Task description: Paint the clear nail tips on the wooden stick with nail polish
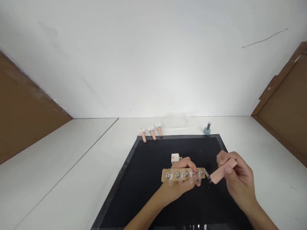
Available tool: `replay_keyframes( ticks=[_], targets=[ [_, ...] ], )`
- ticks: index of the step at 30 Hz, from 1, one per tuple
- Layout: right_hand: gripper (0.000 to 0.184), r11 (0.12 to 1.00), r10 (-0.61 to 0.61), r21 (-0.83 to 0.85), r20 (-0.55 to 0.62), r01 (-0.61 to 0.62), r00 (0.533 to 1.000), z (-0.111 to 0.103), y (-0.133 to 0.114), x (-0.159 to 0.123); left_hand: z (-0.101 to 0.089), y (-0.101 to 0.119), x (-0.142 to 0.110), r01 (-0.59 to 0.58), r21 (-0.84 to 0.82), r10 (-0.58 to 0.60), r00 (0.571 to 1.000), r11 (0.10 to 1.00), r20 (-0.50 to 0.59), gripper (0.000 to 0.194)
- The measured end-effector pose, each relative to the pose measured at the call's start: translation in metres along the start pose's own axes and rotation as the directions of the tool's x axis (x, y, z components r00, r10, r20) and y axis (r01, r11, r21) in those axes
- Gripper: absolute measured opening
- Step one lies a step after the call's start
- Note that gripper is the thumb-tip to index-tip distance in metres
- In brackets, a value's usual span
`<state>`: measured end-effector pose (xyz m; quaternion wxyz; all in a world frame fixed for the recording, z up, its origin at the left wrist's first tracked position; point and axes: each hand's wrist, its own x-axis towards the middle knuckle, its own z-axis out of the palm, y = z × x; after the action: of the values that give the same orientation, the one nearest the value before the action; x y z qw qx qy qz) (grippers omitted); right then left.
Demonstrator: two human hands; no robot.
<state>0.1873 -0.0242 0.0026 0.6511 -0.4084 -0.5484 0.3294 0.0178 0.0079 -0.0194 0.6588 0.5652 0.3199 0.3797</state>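
Note:
My left hand (178,188) is closed around a tan nail-tip stand (165,175), a flat bar with round metal studs and several clear false nails on it. Between my right thumb and fingers is a pink nail polish brush cap (222,172); my right hand (240,179) tilts it so its dark brush end points down and left. That brush end is close to the clear nail at the stand's right end; whether they touch I cannot tell. Just behind my left hand, a white polish bottle (175,158) without a cap stands on the black mat.
Several things line the far side of the black mat (144,191): three white polish bottles (151,128) with pink caps lying at the left, a clear tray (175,122) in the middle, and a teal bottle (207,130) at the right. Brown panels (285,95) flank the white table.

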Motion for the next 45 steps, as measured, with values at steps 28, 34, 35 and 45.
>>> replay_keyframes(
  ticks=[28,34,35,45],
  targets=[
    [0.017,0.992,0.012,-0.129,-0.034,-0.017,0.999,0.004,0.004,0.000,0.005,-0.006,0.002,-0.012,0.010,0.011,0.995,1.000,0.098,0.013],
    [0.020,0.989,-0.006,-0.148,-0.073,-0.005,0.997,0.004,0.007,-0.002,0.004,-0.008,0.002,-0.078,0.053,0.072,0.992,0.996,0.105,0.014],
    [0.021,0.988,-0.005,-0.154,-0.080,-0.008,0.997,0.004,0.007,-0.002,0.004,-0.009,0.002,-0.086,0.058,0.080,0.991,0.995,0.104,0.015],
    [0.029,0.999,0.050,0.022,-0.141,-0.047,0.989,0.002,0.011,0.001,0.002,-0.009,0.001,-0.049,0.008,0.047,0.990,0.999,0.131,0.015]
  ],
)
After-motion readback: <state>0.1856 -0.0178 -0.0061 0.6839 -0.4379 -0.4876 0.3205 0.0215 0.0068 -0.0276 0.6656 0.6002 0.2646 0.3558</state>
